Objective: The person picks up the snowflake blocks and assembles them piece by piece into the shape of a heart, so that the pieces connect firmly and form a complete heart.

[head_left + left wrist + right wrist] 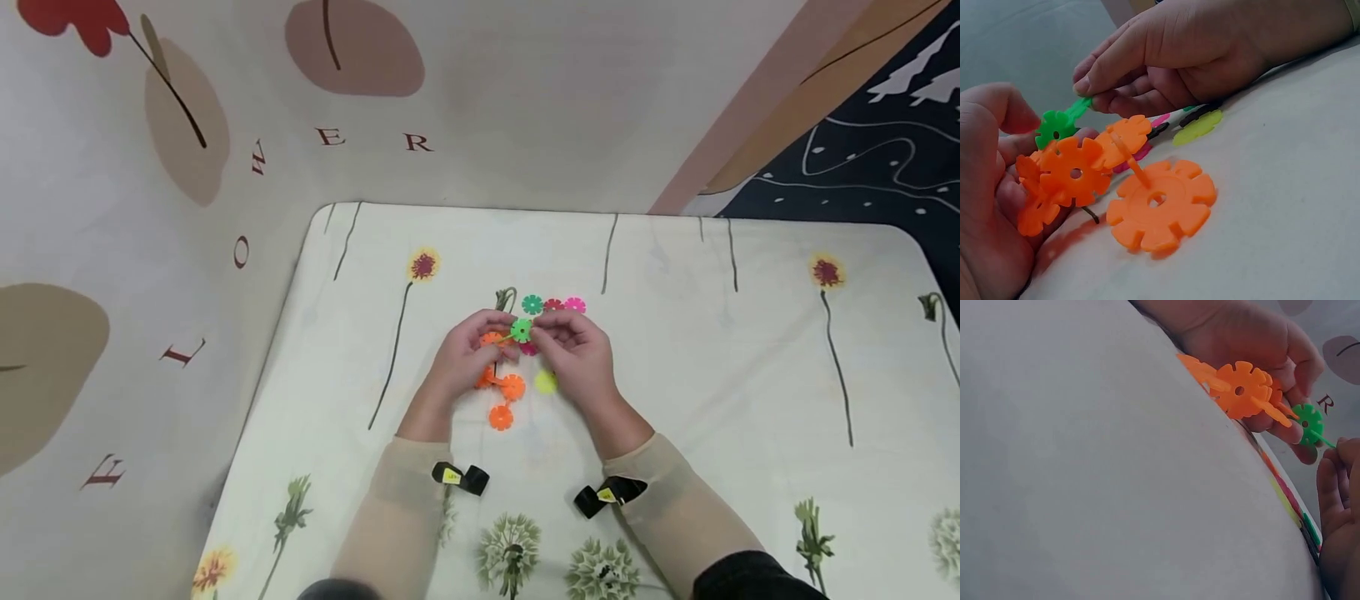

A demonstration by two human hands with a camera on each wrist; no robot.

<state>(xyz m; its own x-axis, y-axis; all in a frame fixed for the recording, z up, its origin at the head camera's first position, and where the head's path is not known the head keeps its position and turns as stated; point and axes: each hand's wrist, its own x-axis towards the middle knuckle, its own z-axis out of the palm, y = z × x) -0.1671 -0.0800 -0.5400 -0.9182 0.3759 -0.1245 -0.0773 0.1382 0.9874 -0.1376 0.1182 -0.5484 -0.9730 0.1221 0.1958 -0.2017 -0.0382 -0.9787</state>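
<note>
My left hand [467,357] holds a cluster of interlocked orange notched plastic discs [1075,172], with the fingers curled behind it. A larger-looking orange disc [1160,209] hangs off the cluster toward the left wrist camera. At the cluster's far end a bright green disc [1307,425] stands by the left fingertips. A second green disc [1079,109], seen nearly edge-on, meets it at an angle. Thumb and fingertips of my right hand [581,358] pinch that second disc. Both hands are close together over the middle of the table.
Loose discs lie about the hands: teal [532,304], red [553,305], pink [575,305] and magenta [528,349] on the far side, yellow [546,382] nearer. A flower-printed cloth [712,375] covers the table, whose far edge meets a patterned wall [525,125].
</note>
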